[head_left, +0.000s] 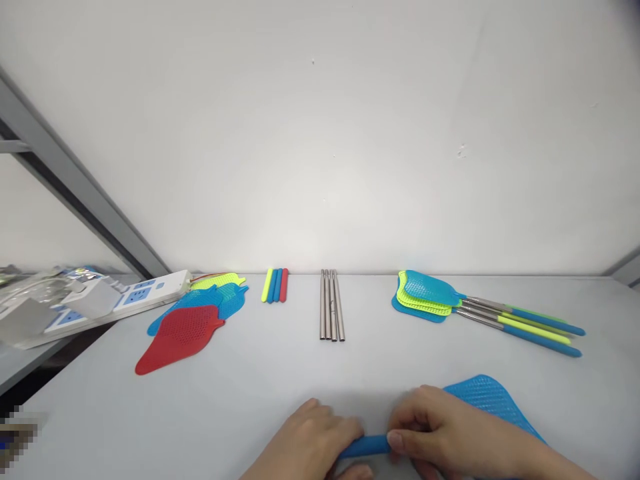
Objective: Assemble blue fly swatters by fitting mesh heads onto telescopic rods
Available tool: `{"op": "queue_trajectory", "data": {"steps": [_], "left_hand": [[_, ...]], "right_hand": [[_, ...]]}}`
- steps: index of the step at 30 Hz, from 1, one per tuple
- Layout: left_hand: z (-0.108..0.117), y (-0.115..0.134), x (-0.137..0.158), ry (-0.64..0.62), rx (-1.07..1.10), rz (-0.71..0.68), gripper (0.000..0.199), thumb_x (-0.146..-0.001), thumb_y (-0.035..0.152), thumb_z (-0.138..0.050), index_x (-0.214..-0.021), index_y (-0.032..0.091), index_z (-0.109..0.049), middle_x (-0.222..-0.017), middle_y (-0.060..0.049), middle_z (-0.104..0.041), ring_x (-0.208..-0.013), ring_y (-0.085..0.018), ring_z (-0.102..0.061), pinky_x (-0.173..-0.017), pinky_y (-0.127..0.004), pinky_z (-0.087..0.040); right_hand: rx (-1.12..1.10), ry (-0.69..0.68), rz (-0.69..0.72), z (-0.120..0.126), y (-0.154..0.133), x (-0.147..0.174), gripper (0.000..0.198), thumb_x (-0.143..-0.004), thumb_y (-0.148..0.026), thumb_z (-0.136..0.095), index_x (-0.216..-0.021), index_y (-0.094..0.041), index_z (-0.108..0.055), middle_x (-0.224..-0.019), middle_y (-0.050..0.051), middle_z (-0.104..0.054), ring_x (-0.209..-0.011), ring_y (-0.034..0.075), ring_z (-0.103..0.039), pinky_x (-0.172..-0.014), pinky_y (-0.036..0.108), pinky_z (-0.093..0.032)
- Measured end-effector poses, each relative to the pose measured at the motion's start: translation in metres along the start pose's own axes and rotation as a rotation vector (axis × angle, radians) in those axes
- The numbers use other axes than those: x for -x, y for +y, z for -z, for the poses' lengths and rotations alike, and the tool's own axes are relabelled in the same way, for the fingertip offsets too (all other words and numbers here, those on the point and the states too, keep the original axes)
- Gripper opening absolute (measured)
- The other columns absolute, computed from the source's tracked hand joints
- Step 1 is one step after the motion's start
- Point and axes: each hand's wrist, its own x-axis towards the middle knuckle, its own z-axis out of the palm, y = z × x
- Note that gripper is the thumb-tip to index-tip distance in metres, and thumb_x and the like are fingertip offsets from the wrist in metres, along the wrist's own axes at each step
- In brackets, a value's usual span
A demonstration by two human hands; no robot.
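Observation:
A blue tube-shaped handle (371, 445) lies crosswise between my two hands at the front edge of view. My left hand (313, 437) is wrapped around its left part. At its right end, my right hand (440, 427) grips with thumb and fingers; whatever lies inside that grip is hidden. Behind my right wrist, a blue mesh fly swatter head (487, 395) shows in part. Whether it joins the handle cannot be seen.
At left lie loose swatter heads, a red one (180, 335) foremost, beside a white power strip (155, 288). Several coloured handles (275, 285) and metal rods (331, 307) line the back. Whole fly swatters (430, 288) are stacked at right. A wall rises behind the grey table (210, 413).

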Motion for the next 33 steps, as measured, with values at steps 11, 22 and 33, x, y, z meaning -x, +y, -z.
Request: {"op": "queue_trajectory", "data": {"steps": [11,22,33], "left_hand": [[-0.006,0.002,0.001,0.274,0.298,0.194,0.024,-0.085,0.036,-0.032,-0.081,0.019,-0.048,-0.071,0.000,-0.054,-0.065,-0.013,-0.049,-0.059,-0.020,-0.036],[-0.012,0.007,0.006,0.440,0.854,0.381,0.036,-0.080,0.053,-0.032,-0.081,0.019,-0.043,-0.063,0.003,-0.039,-0.057,-0.011,-0.036,-0.056,-0.022,-0.030],[-0.025,0.008,-0.003,0.448,1.292,0.293,0.041,-0.077,0.059,-0.034,-0.071,0.018,-0.040,-0.068,0.001,-0.039,-0.061,-0.010,-0.037,-0.061,-0.024,-0.034]], "right_hand": [[0.259,0.592,0.518,0.005,-0.039,0.024,0.020,-0.085,-0.026,-0.040,-0.085,-0.022,-0.060,-0.088,0.004,-0.061,-0.087,0.017,-0.053,-0.080,0.028,-0.039],[-0.112,0.340,0.235,-0.018,-0.024,0.007,0.030,-0.083,-0.040,-0.040,-0.097,-0.020,-0.057,-0.089,0.005,-0.063,-0.084,0.017,-0.055,-0.076,0.028,-0.042],[-0.518,0.045,0.276,-0.023,-0.006,-0.009,0.033,-0.079,-0.041,-0.048,-0.098,-0.016,-0.058,-0.087,0.006,-0.061,-0.081,0.014,-0.054,-0.075,0.026,-0.040]]}}
